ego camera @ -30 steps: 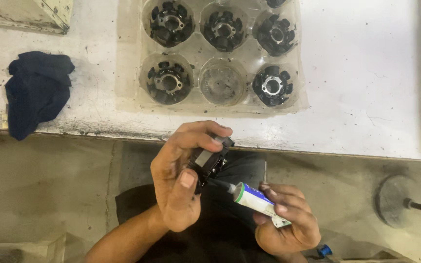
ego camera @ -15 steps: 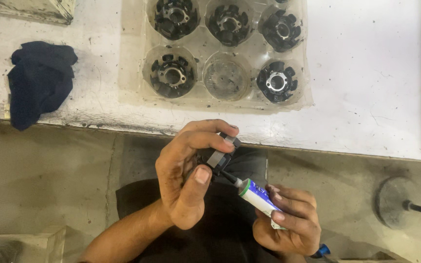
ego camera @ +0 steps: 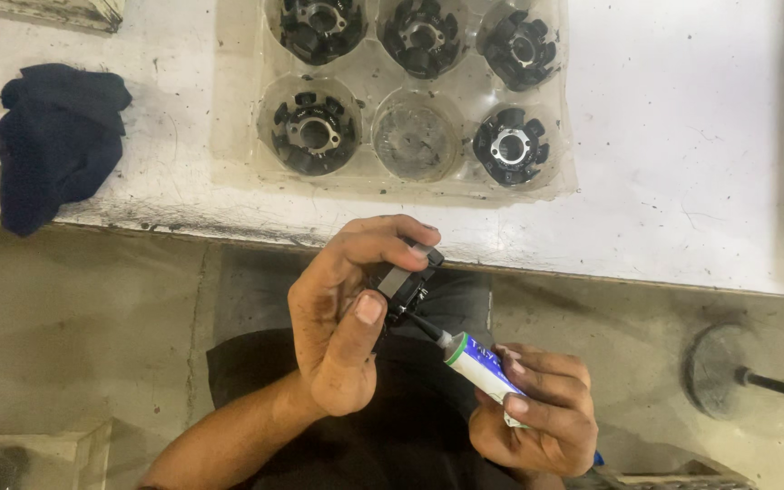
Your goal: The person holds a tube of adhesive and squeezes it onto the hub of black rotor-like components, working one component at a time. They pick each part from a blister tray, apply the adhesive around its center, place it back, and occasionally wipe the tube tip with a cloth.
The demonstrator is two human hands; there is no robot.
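Two hands stay as before: left hand [ego camera: 342, 331] clamped on black part [ego camera: 403, 286], right hand [ego camera: 537, 422] closed around tube [ego camera: 481, 365].
White bench [ego camera: 682, 136] fills the upper frame, with clear tray [ego camera: 415, 181] at upper centre, blue cloth [ego camera: 56, 141] at upper left.

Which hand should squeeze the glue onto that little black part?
The right hand: it already grips the tube, whose nozzle touches the black part. The left hand is busy holding that part.

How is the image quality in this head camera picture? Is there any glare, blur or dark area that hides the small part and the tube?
Head view: light is even and soft; the white table is bright but not blown out. The clear plastic tray shows mild sheen. The left hand shades the small black part, hiding its detail. The right hand and tube are fairly sharp.
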